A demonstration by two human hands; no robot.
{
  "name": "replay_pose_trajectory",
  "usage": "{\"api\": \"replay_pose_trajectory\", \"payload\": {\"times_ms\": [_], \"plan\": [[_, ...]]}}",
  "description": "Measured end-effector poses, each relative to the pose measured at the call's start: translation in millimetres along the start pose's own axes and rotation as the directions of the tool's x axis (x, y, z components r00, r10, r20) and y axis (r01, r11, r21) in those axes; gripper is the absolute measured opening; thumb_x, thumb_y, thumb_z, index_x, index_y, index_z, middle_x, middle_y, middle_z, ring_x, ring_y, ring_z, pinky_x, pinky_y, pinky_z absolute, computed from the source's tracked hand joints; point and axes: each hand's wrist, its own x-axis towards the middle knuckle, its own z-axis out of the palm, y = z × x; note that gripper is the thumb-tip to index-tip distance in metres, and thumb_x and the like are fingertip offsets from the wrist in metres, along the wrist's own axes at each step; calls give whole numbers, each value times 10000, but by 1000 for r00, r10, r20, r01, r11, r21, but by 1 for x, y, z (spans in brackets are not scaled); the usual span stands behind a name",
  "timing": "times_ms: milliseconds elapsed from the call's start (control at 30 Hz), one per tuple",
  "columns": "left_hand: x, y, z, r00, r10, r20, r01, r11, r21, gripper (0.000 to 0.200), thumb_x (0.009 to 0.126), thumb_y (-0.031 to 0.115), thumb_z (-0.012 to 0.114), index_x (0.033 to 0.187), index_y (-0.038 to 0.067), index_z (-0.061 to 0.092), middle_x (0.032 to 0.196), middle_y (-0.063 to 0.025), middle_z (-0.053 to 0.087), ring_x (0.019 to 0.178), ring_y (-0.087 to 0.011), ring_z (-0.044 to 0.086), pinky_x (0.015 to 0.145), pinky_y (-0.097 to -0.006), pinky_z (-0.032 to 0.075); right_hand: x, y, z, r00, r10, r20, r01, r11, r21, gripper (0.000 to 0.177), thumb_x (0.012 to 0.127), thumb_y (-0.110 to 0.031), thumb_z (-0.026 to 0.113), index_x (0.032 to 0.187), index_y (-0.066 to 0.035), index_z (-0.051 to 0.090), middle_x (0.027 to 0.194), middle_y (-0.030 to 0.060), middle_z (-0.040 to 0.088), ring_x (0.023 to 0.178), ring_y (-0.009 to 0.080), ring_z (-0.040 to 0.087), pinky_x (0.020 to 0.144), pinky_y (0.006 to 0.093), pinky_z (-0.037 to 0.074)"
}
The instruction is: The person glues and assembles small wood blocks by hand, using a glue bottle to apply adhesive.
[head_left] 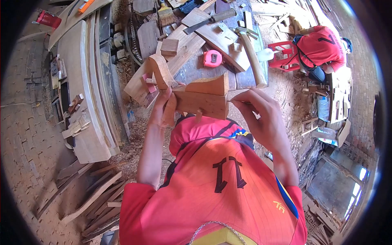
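A wooden piece (200,103) made of joined parts, with a curved block on its top, is held over my lap. My left hand (164,105) grips its left end, beside a curved wooden part (161,70). At the right end, my right hand (259,112) has its thumb and forefinger pinched together close to the wood; whatever is between them is too small to make out. Just beyond lie a pink tape measure (212,59) and a small wooden block (169,47) on the workbench.
On the bench are a hammer (252,59), a chisel (210,20), a brush (166,15) and boards. A person in red (320,47) sits at the right near a red chair (282,55). Long planks (87,94) stand left; wood scraps (98,200) lie lower left.
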Motion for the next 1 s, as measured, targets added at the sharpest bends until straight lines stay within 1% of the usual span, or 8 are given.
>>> {"api": "replay_pose_trajectory", "payload": {"times_ms": [133, 300, 400, 500, 600, 733, 833, 1000], "plan": [[5, -8, -4, 996, -73, 43, 75, 995, -62, 640, 992, 540, 666, 1376, 39, 556, 1244, -111, 689, 1105, -195, 700, 811, -334, 612, 5, -4, -2, 983, 181, -13, -180, 983, 45, 59, 961, -39, 692, 1004, -4, 670, 865, 111, 622, 820, 260, 650, 733, 379, 505], [15, -39, 23, 997, 14, 71, 1, 979, -206, 493, 1117, 448, 468, 1396, 48, 531, 1266, -82, 674, 1167, -169, 664, 1025, -343, 520, 18, 0, 3, 974, 132, -187, -112, 988, 110, 120, 971, -71, 728, 1016, 15, 658, 947, 100, 621, 875, 216, 658, 788, 350, 528], [30, -50, 12, 969, -31, 247, 115, 936, -333, 501, 1132, 451, 416, 1472, 89, 488, 1446, -120, 587, 1390, -263, 537, 1174, -448, 428, 21, -5, 1, 955, 215, -203, -182, 969, 169, 260, 977, -136, 756, 1139, 10, 614, 1091, 111, 638, 973, 206, 679, 865, 360, 546], [32, -52, 26, 989, -42, 141, 93, 921, -378, 507, 1107, 461, 480, 1402, 51, 527, 1268, -93, 680, 1168, -186, 670, 929, -331, 571, 24, -1, 3, 949, 235, -209, -191, 959, 210, 497, 940, -184, 815, 1320, -27, 535, 1173, 110, 683, 1059, 203, 702, 909, 360, 554], [34, -56, 31, 980, -59, 190, 126, 922, -366, 540, 1096, 472, 496, 1437, 53, 505, 1312, -107, 665, 1162, -189, 670, 874, -323, 592, 28, -9, 5, 924, 331, -193, -255, 907, 335, 596, 906, -174, 851, 1371, -35, 504, 1144, 109, 716, 1026, 211, 722, 921, 352, 553], [33, -54, 46, 959, -34, 282, 121, 947, -297, 596, 1089, 490, 508, 1498, 59, 465, 1427, -114, 600, 1276, -210, 608, 1051, -388, 514, 29, -2, 2, 900, 374, -224, -279, 890, 361, 625, 877, -138, 876, 1368, -56, 499, 1139, 112, 740, 1030, 198, 730, 946, 357, 549], [33, -59, 55, 950, -5, 312, 111, 940, -322, 634, 1082, 501, 529, 1525, 55, 448, 1503, -95, 540, 1407, -220, 507, 1231, -419, 319, 27, -1, 2, 931, 260, -255, -214, 957, 195, 612, 859, -101, 872, 1358, -88, 517, 1109, 92, 746, 1020, 198, 737, 939, 364, 554], [39, -82, 22, 938, -210, 277, 209, 977, 33, 568, 1093, 464, 551, 1434, 10, 565, 1405, -107, 630, 1301, -186, 582, 1164, -389, 404, 29, 1, 6, 985, 13, -171, -45, 982, -185, 560, 853, -122, 864, 1333, -95, 579, 1047, 130, 747, 969, 286, 755, 871, 392, 582]]}}
